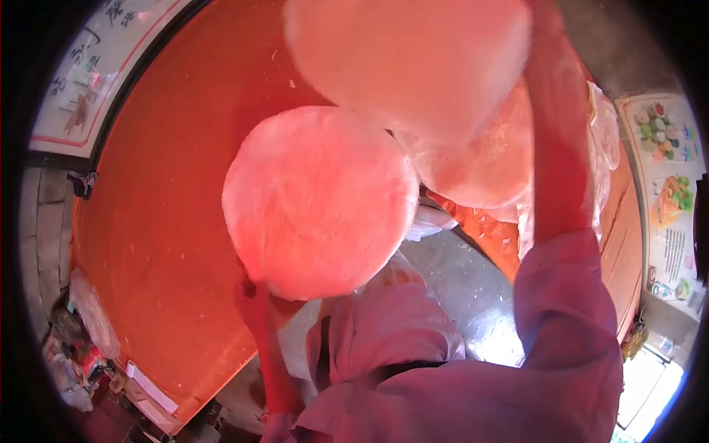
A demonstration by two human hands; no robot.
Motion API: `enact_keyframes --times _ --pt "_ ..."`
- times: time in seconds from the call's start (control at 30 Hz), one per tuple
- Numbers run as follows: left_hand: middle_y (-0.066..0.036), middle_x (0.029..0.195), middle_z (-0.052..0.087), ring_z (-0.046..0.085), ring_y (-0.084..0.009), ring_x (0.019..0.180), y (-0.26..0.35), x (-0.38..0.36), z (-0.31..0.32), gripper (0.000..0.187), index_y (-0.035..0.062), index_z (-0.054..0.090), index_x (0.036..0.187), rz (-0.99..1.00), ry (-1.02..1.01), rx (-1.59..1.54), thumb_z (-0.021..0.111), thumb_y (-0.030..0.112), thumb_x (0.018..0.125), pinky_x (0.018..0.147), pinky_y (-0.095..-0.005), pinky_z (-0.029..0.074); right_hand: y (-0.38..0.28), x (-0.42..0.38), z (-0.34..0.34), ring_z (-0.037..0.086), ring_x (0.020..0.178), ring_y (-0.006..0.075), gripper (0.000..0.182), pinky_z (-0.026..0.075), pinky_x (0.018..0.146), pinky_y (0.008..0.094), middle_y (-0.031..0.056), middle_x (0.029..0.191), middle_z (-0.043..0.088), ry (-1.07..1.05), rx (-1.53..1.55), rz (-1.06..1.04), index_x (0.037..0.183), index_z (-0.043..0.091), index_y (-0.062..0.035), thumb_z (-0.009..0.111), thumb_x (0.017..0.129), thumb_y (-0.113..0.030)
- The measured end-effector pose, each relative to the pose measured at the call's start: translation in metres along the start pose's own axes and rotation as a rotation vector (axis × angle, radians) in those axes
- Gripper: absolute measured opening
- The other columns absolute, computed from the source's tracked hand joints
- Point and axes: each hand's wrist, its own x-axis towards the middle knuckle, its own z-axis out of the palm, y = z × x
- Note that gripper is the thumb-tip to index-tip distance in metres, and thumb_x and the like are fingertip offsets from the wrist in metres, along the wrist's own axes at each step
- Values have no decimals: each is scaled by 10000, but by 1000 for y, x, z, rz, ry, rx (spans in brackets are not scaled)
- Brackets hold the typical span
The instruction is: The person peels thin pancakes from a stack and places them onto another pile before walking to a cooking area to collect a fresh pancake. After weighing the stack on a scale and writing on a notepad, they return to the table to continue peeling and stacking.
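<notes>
Left hand (255, 295): grip pinches lower rim of near disc (319, 201).
Right hand: hidden behind top disc (406, 59); grip cannot be told.
Technique: support rims evenly, discs apart.

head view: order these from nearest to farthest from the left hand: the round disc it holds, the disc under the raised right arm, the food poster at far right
1. Round disc, centre, gripped at its lower edge by the left hand.
2. Disc under the right arm, right of centre.
3. Food poster, far right edge.
</notes>
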Motion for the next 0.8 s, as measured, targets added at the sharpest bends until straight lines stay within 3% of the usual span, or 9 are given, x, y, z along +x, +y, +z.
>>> enact_keyframes --times 0.17,0.23,0.3,0.4,0.47,0.5,0.57,0.67,0.8 --pt "-39 978 603 577 -114 797 18 0 1 349 5 565 1163 -323 -100 -343 647 177 871 679 -261 498 23 -8 -178 632 723 160 152 530 703 266 33 829 658 213 243 329 982 642 -9 609 889 -125" --pt "-33 952 595 569 -106 756 21 2 2 329 9 571 1141 -345 -82 -373 645 183 873 639 -254 480 -3 -77 -68 642 721 202 138 545 696 289 64 841 664 371 92 311 980 627 -25 616 888 -126" --pt "-21 906 577 549 -95 682 34 2 6 302 13 576 1116 -460 1 -467 644 181 874 565 -241 444 110 -132 -167 652 735 216 216 557 703 318 102 870 670 372 207 759 1069 607 -25 619 882 -133" --pt "-32 919 584 564 -123 734 27 6 -6 278 36 582 1103 -543 -94 -603 634 191 878 610 -264 460 84 -207 -29 659 760 224 227 571 721 331 142 888 654 417 24 805 1108 572 13 543 917 -107" --pt "-55 962 613 589 -180 814 22 8 -9 332 31 576 1130 -588 -120 -660 632 243 881 717 -320 486 94 -262 37 648 832 174 330 545 753 277 111 972 650 -174 -207 455 1223 528 33 491 905 -49" --pt "-67 984 628 602 -209 855 21 10 -10 360 28 573 1143 -608 -135 -690 630 269 883 771 -348 499 61 -265 92 630 869 148 325 526 766 265 89 985 646 -158 116 829 1228 528 29 479 914 -41" --pt "-60 980 634 599 -214 874 46 9 -5 349 35 574 1149 -685 -139 -796 611 272 897 780 -353 490 38 -296 172 605 851 116 449 505 755 276 45 923 652 -415 -145 741 1173 596 -15 727 785 -200" --pt "-53 1016 637 600 -215 909 52 9 -2 339 47 572 1159 -679 -170 -941 580 284 916 797 -357 481 18 -325 245 592 923 319 640 493 805 415 157 988 612 -508 -354 196 1163 582 -19 796 660 -351" --pt "-55 1105 630 601 -208 981 51 2 -8 342 66 565 1181 -553 -339 -994 543 303 935 845 -374 480 -15 -318 282 533 1010 390 737 469 806 464 194 1121 529 -633 -497 167 1258 514 -53 791 621 -298"
